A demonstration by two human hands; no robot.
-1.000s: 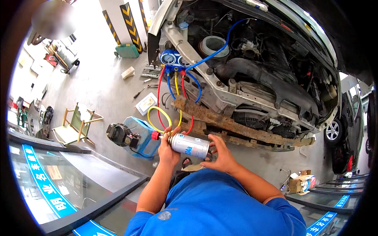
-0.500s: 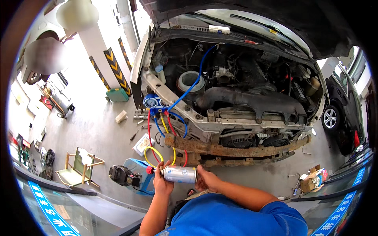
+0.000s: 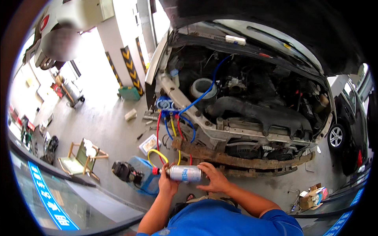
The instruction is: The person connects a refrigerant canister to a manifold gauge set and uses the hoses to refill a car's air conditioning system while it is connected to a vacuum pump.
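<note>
A silver aerosol-type can (image 3: 187, 173) lies level in front of my body. Around its neck end my left hand (image 3: 168, 184) is closed. A red fitting (image 3: 156, 171) sticks out from that end beside my fingers, and the yellow hose (image 3: 158, 153) runs down to it. At the can's base my right hand (image 3: 215, 179) is open, its fingers and thumb spread around the end; whether the fingertips touch the metal I cannot tell. The blue gauge manifold (image 3: 165, 103) hangs at the car's front corner with red, blue and yellow hoses.
Ahead stands a car with its hood raised over the engine bay (image 3: 252, 90); a rusty bumper beam (image 3: 236, 156) crosses its front. To the left are a blue-framed machine (image 3: 146, 176), a folding chair (image 3: 84, 157) and a green case (image 3: 129, 93). A cardboard box (image 3: 313, 196) sits at right.
My right hand has loosened from the can's base and spread its fingers. The can has turned about its length, showing other print. The whole view has shifted a little.
</note>
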